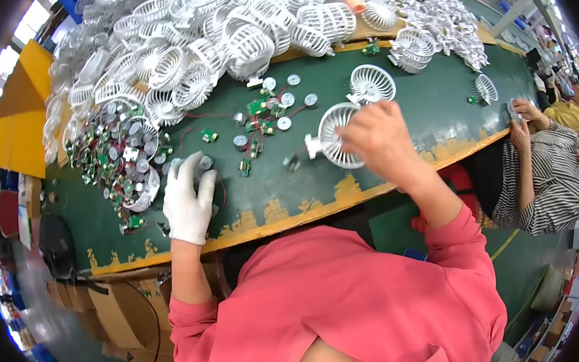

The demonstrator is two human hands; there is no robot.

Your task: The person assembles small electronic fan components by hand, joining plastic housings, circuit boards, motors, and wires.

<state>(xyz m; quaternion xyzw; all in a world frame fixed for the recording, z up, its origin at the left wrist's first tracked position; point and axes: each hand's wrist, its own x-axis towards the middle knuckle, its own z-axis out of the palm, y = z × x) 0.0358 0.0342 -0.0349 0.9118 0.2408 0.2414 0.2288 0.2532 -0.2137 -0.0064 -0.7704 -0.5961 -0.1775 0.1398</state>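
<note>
Right hand [379,142] grips one white grille [337,136], gloved left hand [189,197] cups a motor [205,163]; heaps of parts [118,157] wait on the bench [403,115].

fan grille [337,136]: white plastic, smooth | left hand [189,197]: white cloth glove | table [404,112]: green matt, worn edge

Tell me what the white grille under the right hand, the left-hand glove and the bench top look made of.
Grille: likely moulded plastic, glossy white thin ribs. Glove: looks like white knit fabric, matte and soft. Bench top: green coating, worn at the front edge to a yellowish base, perhaps wood.
</note>
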